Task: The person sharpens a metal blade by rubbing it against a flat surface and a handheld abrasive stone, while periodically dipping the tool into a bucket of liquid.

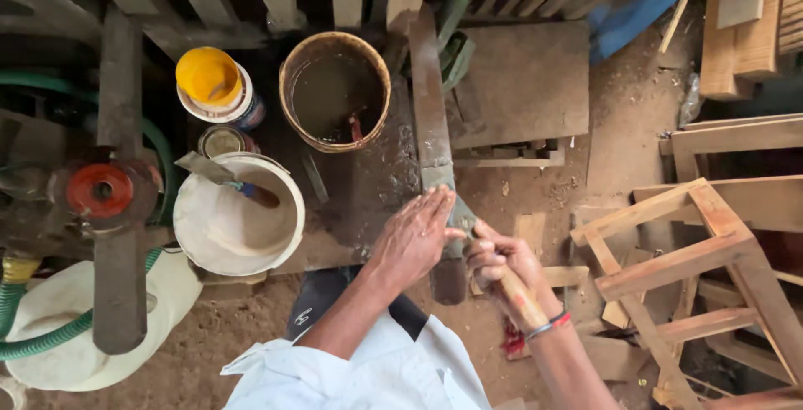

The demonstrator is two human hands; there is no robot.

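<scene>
My left hand (pixel 414 238) lies flat with fingers spread, pressing on a grey metal blade (pixel 462 215). The blade rests on a long narrow block (pixel 431 125) that runs away from me over a dark wet board. My right hand (pixel 495 259) is closed around the tool's wooden handle (pixel 520 297), just right of the left hand. The handle slants down toward my wrist, which wears a red and black band. The blade's tip is hidden under my left fingers.
A brown bucket of dark liquid (pixel 335 92), a yellow-lidded can (pixel 212 79), a small tin (pixel 222 140) and a white bucket (pixel 238 226) holding a scraper stand to the left. A machine with a red disc (pixel 100 191) and green hose is far left. A wooden stool frame (pixel 686 251) is at right.
</scene>
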